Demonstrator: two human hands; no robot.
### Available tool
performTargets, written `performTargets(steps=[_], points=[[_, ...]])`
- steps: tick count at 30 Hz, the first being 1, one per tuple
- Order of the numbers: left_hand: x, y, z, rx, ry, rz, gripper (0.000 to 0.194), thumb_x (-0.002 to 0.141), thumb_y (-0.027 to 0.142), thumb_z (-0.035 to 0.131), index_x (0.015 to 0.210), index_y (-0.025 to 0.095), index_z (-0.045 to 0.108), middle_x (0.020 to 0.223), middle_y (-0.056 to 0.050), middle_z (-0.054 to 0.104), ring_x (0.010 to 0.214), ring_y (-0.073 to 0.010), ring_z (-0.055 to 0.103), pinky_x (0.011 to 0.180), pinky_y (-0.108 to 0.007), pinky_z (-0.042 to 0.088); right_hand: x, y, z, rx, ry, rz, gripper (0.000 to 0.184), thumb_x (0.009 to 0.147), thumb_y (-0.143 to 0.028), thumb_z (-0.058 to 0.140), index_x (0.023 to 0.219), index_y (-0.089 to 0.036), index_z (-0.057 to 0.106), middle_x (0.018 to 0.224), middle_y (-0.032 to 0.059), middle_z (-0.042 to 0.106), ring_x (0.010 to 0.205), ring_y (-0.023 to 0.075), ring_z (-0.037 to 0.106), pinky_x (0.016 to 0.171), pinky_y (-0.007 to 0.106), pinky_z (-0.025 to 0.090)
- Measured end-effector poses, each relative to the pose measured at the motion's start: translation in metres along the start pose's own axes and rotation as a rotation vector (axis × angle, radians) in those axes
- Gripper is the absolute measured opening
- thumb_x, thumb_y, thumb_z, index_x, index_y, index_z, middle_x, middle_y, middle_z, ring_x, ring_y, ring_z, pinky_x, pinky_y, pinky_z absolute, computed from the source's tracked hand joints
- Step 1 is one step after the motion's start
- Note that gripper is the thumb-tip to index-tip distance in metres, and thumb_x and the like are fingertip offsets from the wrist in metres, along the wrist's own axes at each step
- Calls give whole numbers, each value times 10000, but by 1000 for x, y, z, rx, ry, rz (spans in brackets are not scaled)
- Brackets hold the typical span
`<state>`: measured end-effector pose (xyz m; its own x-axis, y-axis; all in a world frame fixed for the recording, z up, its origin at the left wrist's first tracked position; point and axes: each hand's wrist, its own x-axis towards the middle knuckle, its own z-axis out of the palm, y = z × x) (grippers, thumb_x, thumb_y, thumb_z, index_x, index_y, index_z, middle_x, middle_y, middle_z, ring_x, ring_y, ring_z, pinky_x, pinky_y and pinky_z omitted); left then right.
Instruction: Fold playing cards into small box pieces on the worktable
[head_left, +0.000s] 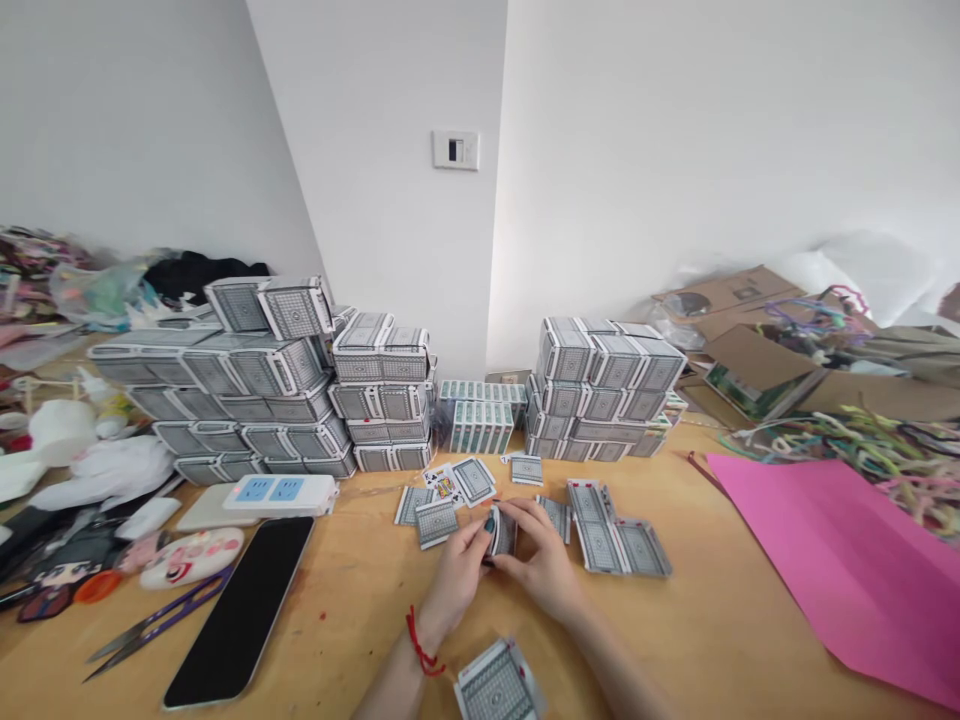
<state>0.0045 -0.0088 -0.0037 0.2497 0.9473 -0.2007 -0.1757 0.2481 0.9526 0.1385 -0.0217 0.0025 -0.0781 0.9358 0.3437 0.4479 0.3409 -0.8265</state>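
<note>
Between my two hands is a grey-backed playing card (504, 535), partly covered by my fingers. My left hand (466, 557) pinches its left edge, and a red cord circles that wrist. My right hand (541, 560) closes on the right side of the same card. Just beyond my hands lie loose playing cards (437, 523), with a face-up king (445, 485) among them. To the right sits a joined group of folded cards (600, 530). Below my hands, near the front edge, rests another folded card piece (496, 685).
Stacked card blocks (262, 370) rise at the left and more blocks (600, 385) at the right. Green-white card boxes (480, 420) stand between them. A power strip (281, 494), phone (240, 610) and scissors (161, 620) lie left; pink paper (840, 560) and a cardboard box (765, 360) are right.
</note>
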Motion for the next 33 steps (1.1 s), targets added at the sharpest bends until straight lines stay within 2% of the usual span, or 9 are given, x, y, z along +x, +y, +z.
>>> performTargets(steps=[9, 17, 24, 33], points=[[2, 0, 0, 36, -39, 51, 322, 727, 310, 483, 990, 169, 601, 927, -59, 637, 821, -187, 544, 659, -267, 433, -1, 7, 5, -51, 15, -27, 485, 641, -236, 645, 1107, -246, 512, 1065, 70, 516, 1008, 233, 489, 888, 383, 397], [4, -1, -2, 43, -41, 85, 274, 713, 317, 513, 897, 163, 645, 757, -21, 632, 688, -149, 518, 586, -236, 392, -3, 8, 5, -125, 3, -76, 496, 634, -200, 635, 1112, -247, 511, 1059, 68, 522, 995, 229, 495, 868, 366, 413], [2, 7, -4, 105, -7, 100, 243, 718, 337, 514, 706, 138, 653, 565, 20, 512, 512, -90, 388, 465, -195, 284, -5, 7, 4, -146, -27, -101, 519, 636, -172, 626, 1130, -254, 489, 1077, 71, 503, 1005, 229, 485, 867, 376, 411], [1, 9, -2, 167, 52, 103, 230, 696, 330, 516, 646, 139, 633, 561, 15, 519, 523, -103, 408, 467, -197, 295, -4, 4, 5, -115, -39, -82, 523, 632, -176, 625, 1132, -246, 490, 1098, 66, 513, 1027, 221, 496, 885, 356, 413]])
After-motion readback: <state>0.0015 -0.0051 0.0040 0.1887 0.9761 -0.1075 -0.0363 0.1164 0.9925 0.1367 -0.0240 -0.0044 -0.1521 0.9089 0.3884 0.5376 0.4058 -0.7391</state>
